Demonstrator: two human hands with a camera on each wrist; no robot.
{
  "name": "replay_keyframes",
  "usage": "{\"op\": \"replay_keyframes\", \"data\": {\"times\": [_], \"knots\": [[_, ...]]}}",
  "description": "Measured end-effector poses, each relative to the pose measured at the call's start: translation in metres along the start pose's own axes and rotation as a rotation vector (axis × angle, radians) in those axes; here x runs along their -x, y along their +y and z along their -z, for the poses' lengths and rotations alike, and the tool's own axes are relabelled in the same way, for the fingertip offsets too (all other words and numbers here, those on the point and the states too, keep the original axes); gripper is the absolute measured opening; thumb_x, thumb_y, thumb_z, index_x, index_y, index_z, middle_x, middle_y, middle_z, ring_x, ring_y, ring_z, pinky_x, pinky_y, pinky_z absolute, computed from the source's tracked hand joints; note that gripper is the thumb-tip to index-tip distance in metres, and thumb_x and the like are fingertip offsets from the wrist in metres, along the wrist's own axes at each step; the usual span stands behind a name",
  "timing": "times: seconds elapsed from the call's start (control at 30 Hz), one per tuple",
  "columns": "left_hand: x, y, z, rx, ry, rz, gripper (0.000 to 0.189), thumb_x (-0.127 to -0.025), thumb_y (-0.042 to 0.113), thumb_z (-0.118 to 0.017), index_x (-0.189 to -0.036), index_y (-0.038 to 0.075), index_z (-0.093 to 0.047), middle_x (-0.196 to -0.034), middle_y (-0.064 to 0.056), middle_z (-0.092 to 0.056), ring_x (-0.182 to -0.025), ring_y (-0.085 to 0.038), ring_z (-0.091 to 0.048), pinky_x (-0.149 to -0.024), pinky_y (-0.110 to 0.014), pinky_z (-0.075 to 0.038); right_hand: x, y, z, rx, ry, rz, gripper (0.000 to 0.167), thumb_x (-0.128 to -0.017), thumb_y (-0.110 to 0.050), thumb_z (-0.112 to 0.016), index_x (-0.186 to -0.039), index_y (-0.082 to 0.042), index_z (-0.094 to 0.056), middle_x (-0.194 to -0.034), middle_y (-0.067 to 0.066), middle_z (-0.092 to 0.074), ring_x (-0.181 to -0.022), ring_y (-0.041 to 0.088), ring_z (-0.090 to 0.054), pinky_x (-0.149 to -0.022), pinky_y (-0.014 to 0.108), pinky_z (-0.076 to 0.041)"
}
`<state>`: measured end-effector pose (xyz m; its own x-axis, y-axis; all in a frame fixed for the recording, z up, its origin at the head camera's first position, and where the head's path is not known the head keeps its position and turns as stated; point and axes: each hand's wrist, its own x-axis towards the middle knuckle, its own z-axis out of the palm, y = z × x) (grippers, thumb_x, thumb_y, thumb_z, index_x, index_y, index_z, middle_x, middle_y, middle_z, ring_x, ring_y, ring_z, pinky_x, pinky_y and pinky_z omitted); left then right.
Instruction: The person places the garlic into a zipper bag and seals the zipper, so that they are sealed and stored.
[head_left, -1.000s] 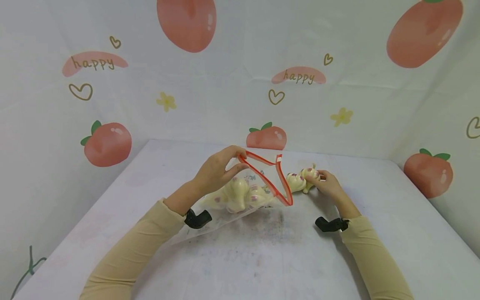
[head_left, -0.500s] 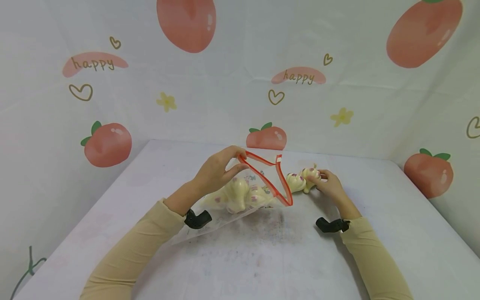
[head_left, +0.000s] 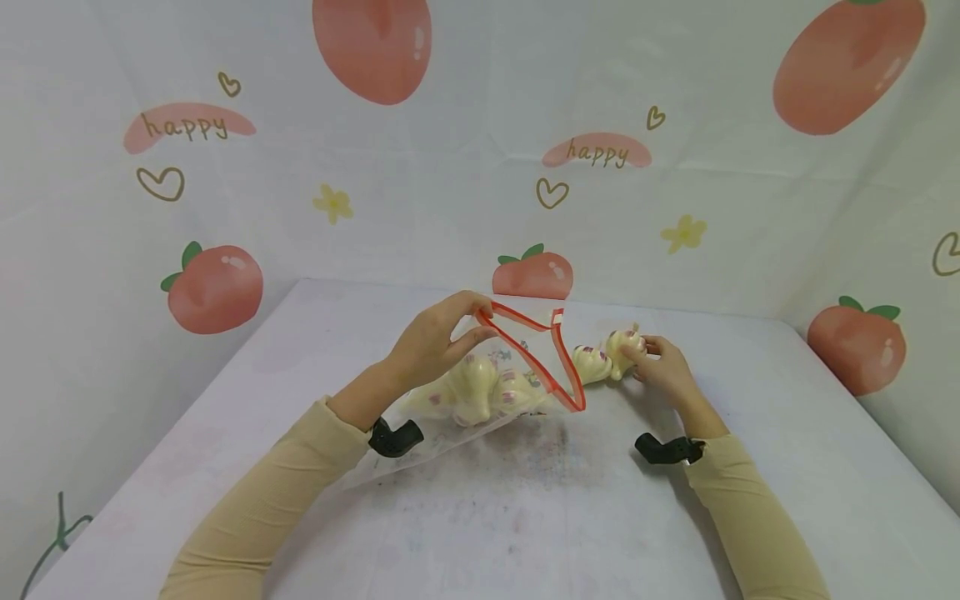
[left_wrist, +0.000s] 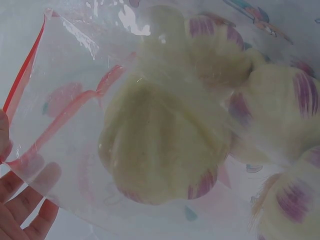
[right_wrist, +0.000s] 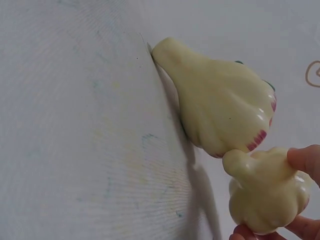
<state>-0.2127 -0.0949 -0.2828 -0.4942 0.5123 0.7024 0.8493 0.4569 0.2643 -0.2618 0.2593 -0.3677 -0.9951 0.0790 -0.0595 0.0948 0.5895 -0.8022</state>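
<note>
Left hand pinches clear bag | right hand pinches garlic bulb | risk: bag mouth may collapse, one-sided hold

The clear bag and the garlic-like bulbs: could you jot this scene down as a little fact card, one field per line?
Left hand: pinches the edge of the clear bag
Right hand: holds a bulb outside the bag
Bag mouth: red-edged, open towards the right hand
Bulbs inside: several, pale with purple marks
Loose bulb: close beside the held one; contact unclear
Table: pale, smudged
Backdrop: white, patterned
</note>
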Motion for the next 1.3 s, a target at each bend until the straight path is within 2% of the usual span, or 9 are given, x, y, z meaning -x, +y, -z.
{"op": "replay_keyframes", "data": {"times": [0.13,0.23,0.4,0.57,0.63,0.73,1.0,1.17,1.3], "knots": [[0.0,0.0,0.0,0.001,0.002,-0.004,0.034,-0.091,0.034,-0.055,-0.103,0.002,-0.055,-0.099,-0.009,-0.062,-0.089,-0.02,-0.059,-0.078,-0.034,-0.05,0.003,-0.001,0.004,-0.02,0.004,0.023,0.07,-0.093,-0.04,-0.053,-0.138,0.009,-0.031,-0.138,0.033,-0.037,-0.08,0.005,-0.059,-0.068,0.01,-0.047],[0.0,0.001,0.001,0.006,0.0,-0.002,0.03,-0.089,0.027,-0.061,-0.103,0.002,-0.056,-0.099,-0.009,-0.062,-0.089,-0.021,-0.059,-0.078,-0.034,-0.05,0.004,-0.002,0.007,-0.022,0.006,0.03,0.07,-0.093,-0.04,-0.053,-0.138,0.009,-0.031,-0.138,0.033,-0.037,-0.074,0.0,-0.058,-0.068,0.009,-0.045],[-0.001,0.002,0.002,0.008,0.002,-0.005,0.026,-0.086,0.018,-0.066,-0.103,0.001,-0.056,-0.098,-0.009,-0.062,-0.088,-0.021,-0.059,-0.079,-0.033,-0.049,0.008,-0.006,0.011,-0.043,0.008,0.046,0.071,-0.093,-0.039,-0.052,-0.139,0.011,-0.03,-0.139,0.033,-0.035,-0.087,0.009,-0.057,-0.075,0.015,-0.051],[-0.001,0.001,0.002,0.003,0.01,-0.015,0.03,-0.089,0.028,-0.06,-0.103,0.001,-0.055,-0.098,-0.009,-0.062,-0.088,-0.021,-0.058,-0.079,-0.033,-0.049,0.011,-0.008,0.016,-0.043,0.01,0.072,0.072,-0.093,-0.041,-0.052,-0.139,0.01,-0.029,-0.14,0.032,-0.035,-0.101,0.023,-0.057,-0.075,0.014,-0.051],[-0.001,0.001,0.002,0.0,0.014,-0.018,0.032,-0.09,0.031,-0.059,-0.102,0.001,-0.056,-0.098,-0.009,-0.062,-0.087,-0.021,-0.058,-0.078,-0.033,-0.049,0.011,-0.008,0.017,-0.039,0.017,0.082,0.072,-0.093,-0.042,-0.052,-0.139,0.009,-0.03,-0.14,0.032,-0.035,-0.103,0.024,-0.056,-0.074,0.013,-0.051],[-0.001,0.002,0.003,-0.001,0.018,-0.015,0.031,-0.089,0.029,-0.06,-0.103,0.001,-0.056,-0.098,-0.009,-0.062,-0.088,-0.021,-0.059,-0.078,-0.033,-0.049,0.013,-0.01,0.02,-0.056,0.033,0.1,0.071,-0.093,-0.041,-0.053,-0.138,0.009,-0.032,-0.138,0.032,-0.037,-0.097,0.017,-0.056,-0.073,0.013,-0.051],[-0.002,0.002,0.007,0.02,0.021,0.005,0.029,-0.088,0.023,-0.063,-0.104,0.0,-0.056,-0.1,-0.01,-0.062,-0.09,-0.022,-0.059,-0.08,-0.034,-0.049,0.018,-0.016,0.023,-0.109,0.056,0.139,0.067,-0.093,-0.037,-0.054,-0.137,0.009,-0.033,-0.135,0.031,-0.039,-0.078,-0.011,-0.047,-0.071,0.009,-0.05],[-0.004,0.0,0.009,0.046,0.028,-0.001,0.025,-0.084,0.01,-0.067,-0.103,0.0,-0.056,-0.1,-0.011,-0.063,-0.09,-0.023,-0.06,-0.079,-0.035,-0.049,0.021,-0.019,0.023,-0.107,0.053,0.148,0.067,-0.093,-0.037,-0.054,-0.138,0.008,-0.033,-0.136,0.031,-0.039,-0.077,-0.014,-0.047,-0.072,0.009,-0.05],[-0.007,-0.002,0.013,0.068,0.048,-0.014,0.023,-0.083,0.007,-0.067,-0.101,0.0,-0.055,-0.101,-0.013,-0.064,-0.091,-0.024,-0.061,-0.08,-0.036,-0.05,0.025,-0.024,0.024,-0.092,0.058,0.157,0.066,-0.093,-0.037,-0.053,-0.138,0.007,-0.033,-0.136,0.03,-0.04,-0.081,-0.012,-0.047,-0.072,0.009,-0.05]]}}
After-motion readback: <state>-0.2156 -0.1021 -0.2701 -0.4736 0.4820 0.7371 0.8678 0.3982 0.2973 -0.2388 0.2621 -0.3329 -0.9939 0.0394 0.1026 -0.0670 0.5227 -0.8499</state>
